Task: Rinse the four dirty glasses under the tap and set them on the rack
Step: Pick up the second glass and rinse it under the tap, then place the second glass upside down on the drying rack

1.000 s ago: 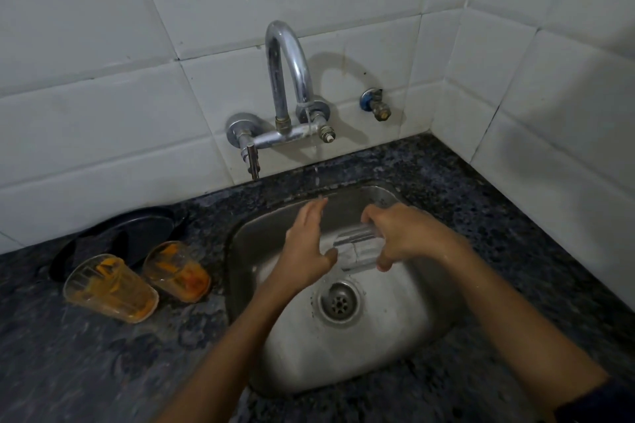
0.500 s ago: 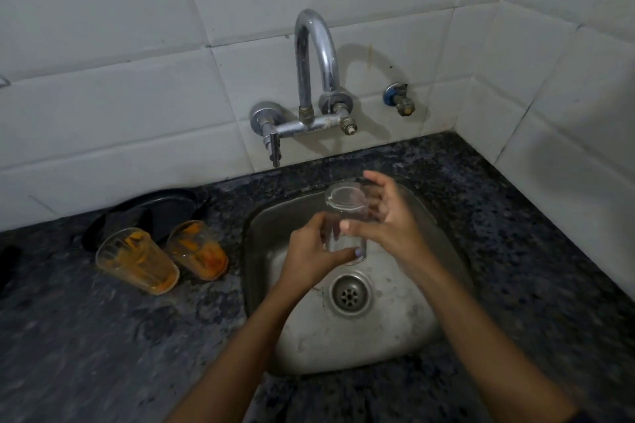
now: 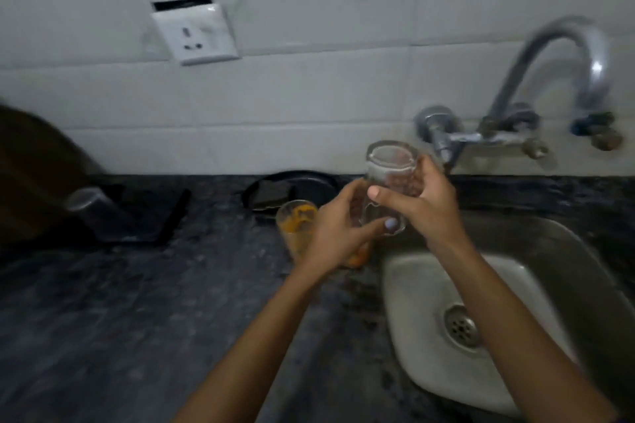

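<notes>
Both hands hold one clear glass (image 3: 391, 161) upright above the sink's left edge. My right hand (image 3: 422, 203) wraps its far side, thumb across the front. My left hand (image 3: 338, 227) grips its lower part, thumb near the base. Behind my left hand lie two dirty glasses smeared with orange: one (image 3: 297, 223) shows clearly, the other (image 3: 359, 256) is mostly hidden. The chrome tap (image 3: 563, 79) rises from the wall at the right, over the steel sink (image 3: 422, 285). A black rack (image 3: 144, 216) sits at the left on the counter, with a glass (image 3: 92, 206) lying on it.
A black plate (image 3: 309, 182) holding a dark sponge stands against the wall behind the dirty glasses. A white wall socket (image 3: 196, 34) is above. A dark rounded object (image 3: 31, 175) fills the far left. The dark stone counter (image 3: 120, 319) stretches in front.
The glass went from lying sideways low in the sink to upright and higher, carried left past the sink's edge. The view swung left, bringing the rack and socket into sight.
</notes>
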